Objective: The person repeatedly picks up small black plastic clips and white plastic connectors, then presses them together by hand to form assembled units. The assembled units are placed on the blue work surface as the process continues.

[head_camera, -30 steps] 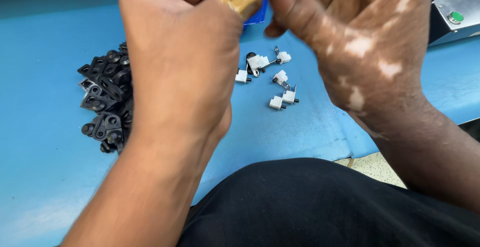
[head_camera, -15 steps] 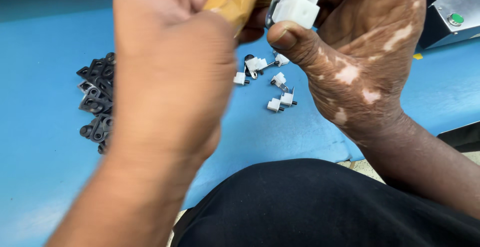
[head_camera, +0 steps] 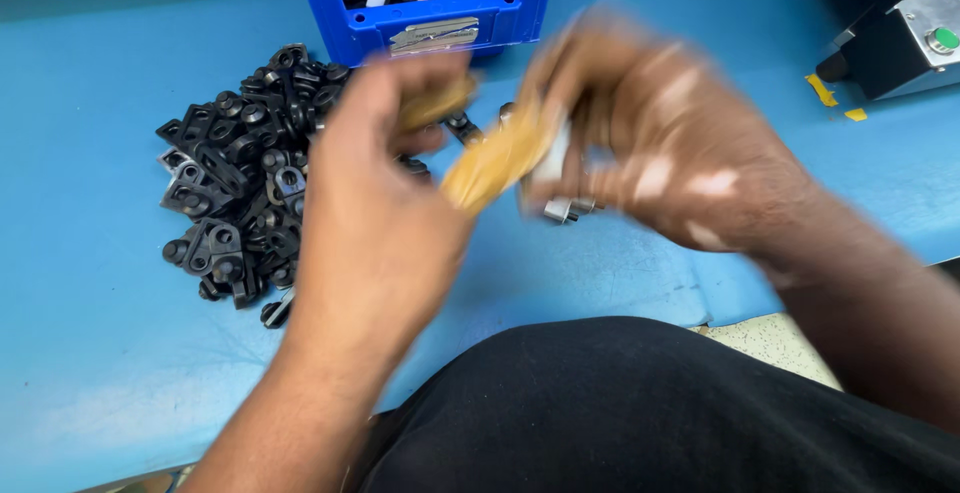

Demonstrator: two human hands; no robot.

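My left hand (head_camera: pixel 385 183) and my right hand (head_camera: pixel 650 143) meet above the blue tabletop (head_camera: pixel 90 353), both blurred by motion. A tan, wood-coloured tool (head_camera: pixel 490 158) runs between them; the left hand grips its upper end and the right hand closes around its lower part, where something white (head_camera: pixel 553 158) shows among the fingers. What that white piece is I cannot make out. A heap of black plastic parts (head_camera: pixel 240 183) lies just left of my left hand.
A blue bin (head_camera: pixel 440 15) with white and black parts stands at the back. A small white part (head_camera: pixel 562 209) lies under my right hand. A dark machine with a green button (head_camera: pixel 940 39) sits at the far right. Yellow tape bits (head_camera: pixel 822 90) mark the table.
Both hands have dropped lower and farther from the camera, so the blue bin now shows. The tool has tilted, and the white piece held up before is tucked into my right hand.
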